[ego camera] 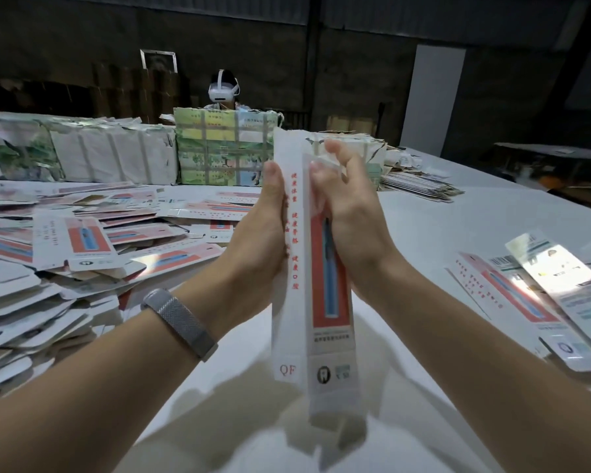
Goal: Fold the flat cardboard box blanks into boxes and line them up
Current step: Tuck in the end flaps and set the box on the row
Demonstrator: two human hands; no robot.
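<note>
1. Head view: the left hand is pressed flat against the left side of a long, narrow toothbrush box blank, with straight fingers pointing up and the thumb lying along the panel edge.
2. The right hand is seen on the opposite side of the same blank, its fingers curled round the upper right edge so that the card is gripped there.
3. The blank is held upright between both hands, above the white table; a white side panel with red characters and the letters "QF" faces left, and a red and blue front panel faces the camera. The lower end flaps hang open and blurred.
4. A silver mesh wristband is worn on the left wrist.
5. To the left, a loose heap of flat blanks is spread over the table.
6. At the right edge, a few boxes are laid side by side on the table; whether they are fully folded cannot be told.
7. Farther back, strapped bundles of printed card are stacked along the table, with a smaller stack of flat card beside them.
8. Behind the bundles, a second person wearing a white headset is partly visible.
</note>
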